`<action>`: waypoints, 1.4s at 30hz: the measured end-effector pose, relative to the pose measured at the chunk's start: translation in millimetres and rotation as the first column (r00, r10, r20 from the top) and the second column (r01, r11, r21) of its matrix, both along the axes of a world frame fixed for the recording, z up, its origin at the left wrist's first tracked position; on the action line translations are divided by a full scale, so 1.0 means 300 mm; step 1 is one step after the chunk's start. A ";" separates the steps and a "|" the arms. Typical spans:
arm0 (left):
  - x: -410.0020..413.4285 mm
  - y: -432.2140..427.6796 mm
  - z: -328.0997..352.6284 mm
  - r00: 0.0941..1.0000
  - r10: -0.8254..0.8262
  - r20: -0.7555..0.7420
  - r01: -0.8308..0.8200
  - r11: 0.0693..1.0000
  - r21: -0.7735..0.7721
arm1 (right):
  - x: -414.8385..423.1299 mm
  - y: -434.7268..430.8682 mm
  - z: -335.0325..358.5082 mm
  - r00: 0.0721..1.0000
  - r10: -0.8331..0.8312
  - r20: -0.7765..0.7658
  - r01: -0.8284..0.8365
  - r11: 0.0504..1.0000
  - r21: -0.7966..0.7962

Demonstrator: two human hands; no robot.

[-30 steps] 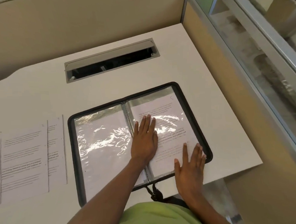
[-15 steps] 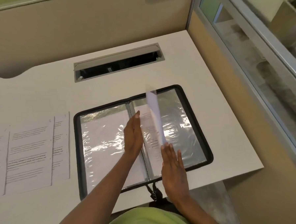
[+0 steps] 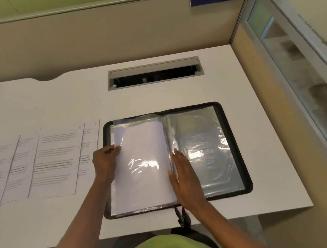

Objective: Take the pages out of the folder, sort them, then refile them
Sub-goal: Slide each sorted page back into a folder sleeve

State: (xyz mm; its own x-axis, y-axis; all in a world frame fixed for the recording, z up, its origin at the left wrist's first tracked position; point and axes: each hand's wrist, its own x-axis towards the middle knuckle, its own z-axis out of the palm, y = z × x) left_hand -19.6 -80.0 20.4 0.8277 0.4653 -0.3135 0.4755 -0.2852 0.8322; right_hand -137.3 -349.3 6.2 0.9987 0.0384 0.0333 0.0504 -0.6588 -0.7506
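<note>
- A light green top [image 3: 171,245] is worn — seen only at the lower edge.
- Forearms [image 3: 84,213] are left bare down to the left hand [image 3: 106,163] and right hand [image 3: 184,177].

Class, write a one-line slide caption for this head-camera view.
Left hand grips a sleeved page, right hand lies flat on the open folder, loose pages alongside.

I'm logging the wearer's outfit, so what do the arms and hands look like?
Both forearms are bare; no sleeve reaches them. The left hand and right hand wear no gloves, and no ring, watch or bracelet shows. A light green top shows at the bottom edge.
</note>
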 end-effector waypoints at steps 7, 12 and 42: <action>-0.015 0.049 -0.028 0.996 -0.021 0.081 0.004 0.980 0.201 | 0.164 0.136 -0.067 0.967 0.207 -0.149 -0.238 0.943 -0.233; -0.117 -0.096 -0.109 0.901 -0.426 0.081 0.323 0.784 0.530 | 0.154 0.214 -0.114 0.968 0.192 -0.162 -0.247 0.847 -0.470; -0.030 1.418 -0.073 0.904 -0.425 0.031 0.312 0.709 0.632 | 0.390 1.467 0.013 0.966 0.258 0.005 -0.251 0.942 -0.222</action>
State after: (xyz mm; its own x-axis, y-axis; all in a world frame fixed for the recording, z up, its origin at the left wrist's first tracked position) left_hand -28.7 345.4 -1.6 0.9850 0.1541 0.0770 0.0991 -0.8726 0.4783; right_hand -20.3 90.7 10.0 0.9532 0.3009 0.0285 0.2599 -0.7680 -0.5853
